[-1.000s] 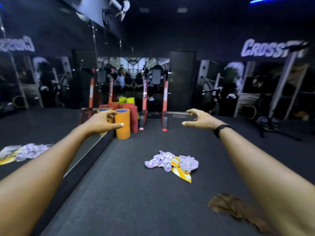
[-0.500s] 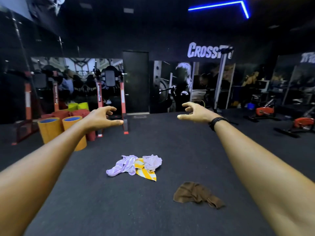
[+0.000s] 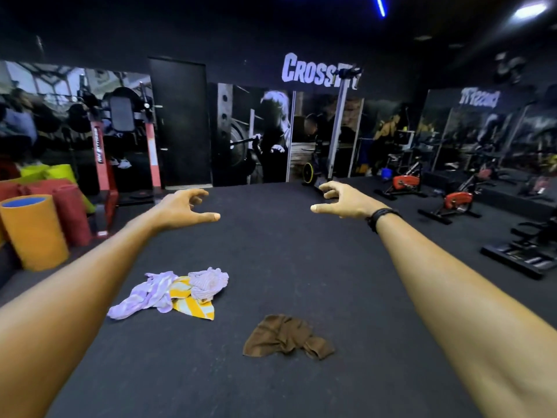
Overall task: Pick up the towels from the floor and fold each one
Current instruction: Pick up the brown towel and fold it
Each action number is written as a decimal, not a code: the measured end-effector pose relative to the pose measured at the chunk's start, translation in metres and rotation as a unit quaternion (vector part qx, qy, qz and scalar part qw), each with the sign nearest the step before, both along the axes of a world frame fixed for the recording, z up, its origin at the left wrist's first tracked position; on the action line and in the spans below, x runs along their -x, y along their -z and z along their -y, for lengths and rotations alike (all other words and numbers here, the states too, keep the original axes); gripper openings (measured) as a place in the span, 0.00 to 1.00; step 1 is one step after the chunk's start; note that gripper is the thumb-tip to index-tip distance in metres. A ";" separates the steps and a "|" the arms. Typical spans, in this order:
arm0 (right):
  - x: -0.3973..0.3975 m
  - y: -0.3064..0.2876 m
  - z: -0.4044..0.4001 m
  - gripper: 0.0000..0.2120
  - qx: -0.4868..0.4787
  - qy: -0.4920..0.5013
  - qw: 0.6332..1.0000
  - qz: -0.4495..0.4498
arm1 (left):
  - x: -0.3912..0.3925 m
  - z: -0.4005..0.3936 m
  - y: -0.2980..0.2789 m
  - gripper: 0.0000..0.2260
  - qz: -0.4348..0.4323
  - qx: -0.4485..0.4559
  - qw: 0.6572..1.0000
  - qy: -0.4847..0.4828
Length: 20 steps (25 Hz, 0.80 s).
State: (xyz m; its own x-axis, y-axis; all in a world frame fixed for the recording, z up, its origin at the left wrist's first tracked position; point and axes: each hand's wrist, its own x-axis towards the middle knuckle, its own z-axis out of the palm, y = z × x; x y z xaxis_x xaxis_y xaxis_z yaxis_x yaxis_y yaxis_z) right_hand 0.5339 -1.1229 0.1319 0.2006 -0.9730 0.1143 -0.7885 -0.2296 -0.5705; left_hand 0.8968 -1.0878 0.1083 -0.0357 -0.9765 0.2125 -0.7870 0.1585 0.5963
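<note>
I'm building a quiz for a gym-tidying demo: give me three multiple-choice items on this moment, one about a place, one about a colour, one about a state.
1. Where does the brown towel lie?
A. on the black floor, apart from the pile
B. on the orange roll
C. in a hand

2. What colours are in the towel pile?
A. red and green
B. lilac and yellow
C. all white

3. What do the hands hold?
A. one towel each
B. the left a towel
C. nothing

Answers: 1 A, bare floor shows all round it. 2 B, striped lilac cloth over yellow. 3 C, left hand and right hand reach forward empty, fingers loosely curled.

Crumpled on floor: lilac-and-yellow towels (image 3: 177,292), brown towel (image 3: 286,336).
</note>
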 end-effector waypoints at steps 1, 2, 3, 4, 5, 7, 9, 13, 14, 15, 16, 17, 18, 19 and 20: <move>0.017 0.001 0.011 0.39 -0.002 0.004 1.000 -0.005 | 0.018 0.016 0.004 0.32 -0.002 -0.002 1.000 0.004; 0.031 0.001 0.021 0.38 -0.001 0.008 1.000 -0.009 | 0.032 0.030 0.007 0.32 -0.002 0.000 1.000 0.007; 0.043 0.002 0.030 0.38 -0.003 0.013 1.000 -0.010 | 0.045 0.043 0.010 0.32 -0.002 -0.002 1.000 0.011; 0.057 0.004 0.041 0.37 -0.007 0.019 1.000 -0.008 | 0.059 0.057 0.014 0.32 -0.002 -0.006 1.000 0.020; 0.069 0.007 0.051 0.36 -0.012 0.026 1.000 -0.004 | 0.072 0.070 0.018 0.32 -0.003 -0.012 1.000 0.028; 0.087 0.013 0.075 0.34 -0.018 0.035 0.999 0.005 | 0.092 0.099 0.023 0.32 0.002 -0.017 0.999 0.042; 0.099 0.021 0.099 0.33 -0.022 0.040 0.999 0.010 | 0.104 0.127 0.027 0.32 0.006 -0.018 0.999 0.048; 0.110 0.040 0.159 0.33 -0.034 0.048 0.998 0.008 | 0.110 0.202 0.039 0.32 0.006 -0.025 0.998 0.061; 0.110 0.043 0.179 0.33 -0.034 0.050 0.998 0.004 | 0.110 0.227 0.043 0.32 0.002 -0.026 0.998 0.062; 0.111 0.047 0.198 0.33 -0.034 0.052 0.998 -0.001 | 0.111 0.250 0.047 0.32 -0.003 -0.028 0.997 0.065; 0.111 0.049 0.218 0.33 -0.034 0.055 0.998 -0.005 | 0.112 0.274 0.051 0.31 -0.008 -0.028 0.997 0.070; 0.111 0.050 0.240 0.33 -0.033 0.060 0.998 -0.006 | 0.113 0.299 0.054 0.31 -0.013 -0.030 0.997 0.074; 0.111 0.049 0.263 0.33 -0.034 0.065 0.997 -0.009 | 0.114 0.325 0.054 0.31 -0.014 -0.033 0.996 0.079; 0.111 0.048 0.283 0.33 -0.036 0.068 0.997 -0.017 | 0.115 0.347 0.055 0.32 -0.013 -0.039 0.996 0.081; 0.111 0.047 0.302 0.33 -0.036 0.069 0.997 -0.027 | 0.116 0.369 0.055 0.32 -0.013 -0.044 0.995 0.085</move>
